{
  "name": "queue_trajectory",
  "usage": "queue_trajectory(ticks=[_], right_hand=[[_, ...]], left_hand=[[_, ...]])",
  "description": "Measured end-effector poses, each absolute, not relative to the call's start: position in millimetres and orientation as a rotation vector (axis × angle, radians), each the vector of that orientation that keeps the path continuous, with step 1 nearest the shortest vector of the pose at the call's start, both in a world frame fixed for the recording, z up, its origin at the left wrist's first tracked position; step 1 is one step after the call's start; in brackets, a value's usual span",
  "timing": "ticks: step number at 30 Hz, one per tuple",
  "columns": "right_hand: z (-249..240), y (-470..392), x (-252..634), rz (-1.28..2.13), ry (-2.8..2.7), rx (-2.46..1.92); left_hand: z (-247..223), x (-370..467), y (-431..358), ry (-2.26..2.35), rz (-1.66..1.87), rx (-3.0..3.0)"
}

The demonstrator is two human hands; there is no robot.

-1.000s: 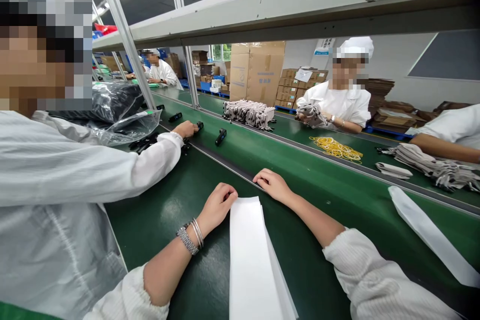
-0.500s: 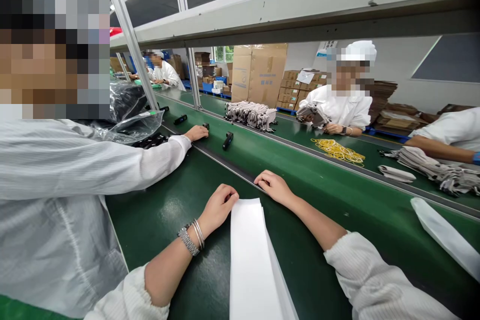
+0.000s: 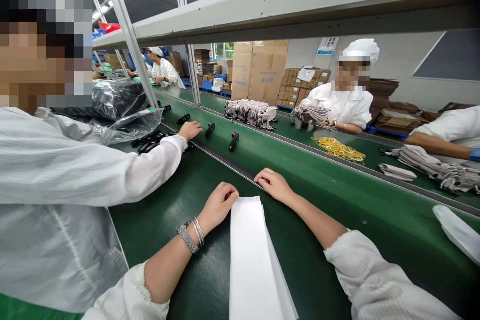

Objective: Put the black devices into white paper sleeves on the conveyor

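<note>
A stack of long, flat white strips (image 3: 249, 255), paper-like, runs toward me on the green work surface, its lower layers fanned to the right. At its far left corner is my left hand (image 3: 218, 205), with thumb and fingers pinched together at the strip's edge; the fingertips are partly hidden. My right hand (image 3: 276, 186) rests on the metal rail beside the belt, beyond the stack. Its fingers are loosely curled and slightly apart, with nothing visible in them. Both hands lie on either side of the stack's far end.
Black handheld devices (image 3: 234, 141) ride the green conveyor belt (image 3: 311, 195). At left, a co-worker's hand (image 3: 190, 130) is by a pile of black pieces (image 3: 150, 141). Across are grey bundles (image 3: 251, 113), yellow bands (image 3: 338, 150) and a person in white. A white sleeve (image 3: 457, 232) lies far right.
The black devices and the white sleeve have shifted right along the belt. The co-worker's hand has drawn back left from a device. Across, the person's grey bundle is lower. My hands stay put.
</note>
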State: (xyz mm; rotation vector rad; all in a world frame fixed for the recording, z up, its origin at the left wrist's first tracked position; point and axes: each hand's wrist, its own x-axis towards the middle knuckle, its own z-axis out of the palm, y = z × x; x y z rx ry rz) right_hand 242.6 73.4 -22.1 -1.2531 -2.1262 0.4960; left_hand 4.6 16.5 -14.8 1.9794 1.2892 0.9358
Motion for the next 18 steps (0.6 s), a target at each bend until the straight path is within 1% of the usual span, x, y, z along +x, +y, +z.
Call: queue_trajectory(ticks=[18], right_hand=[[-22.9,74.5,242.9,0.5,-2.132,-1.273]], left_hand=[[-11.7,5.4,15.7,1.278,0.918,1.966]])
